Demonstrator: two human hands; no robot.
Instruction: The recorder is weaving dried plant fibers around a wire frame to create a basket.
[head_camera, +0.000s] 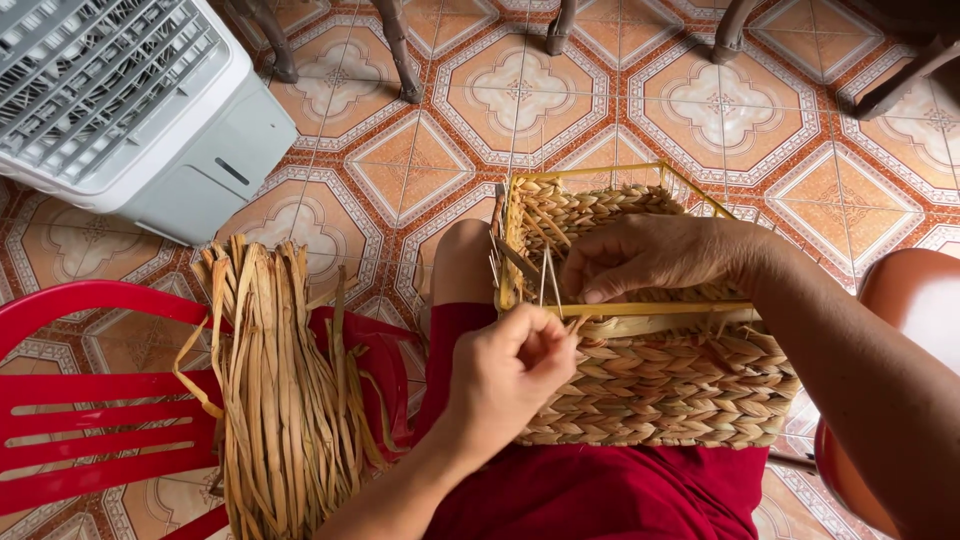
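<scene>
A half-woven rectangular basket (650, 390) of dried straw plait on a yellow wire frame rests on the person's lap, looking light and stiff at the frame but pliable along the strands, best held at its top rim. The left hand (510, 370) pinches a thin strand shut between its fingertips at the near rim, while the right hand (650, 258) curls closed over the same rim, pressing the weave.

No packages, labels, signs or screens show anywhere in this view. Nothing on the floor or on the person's lap carries a printed face or a display.
</scene>
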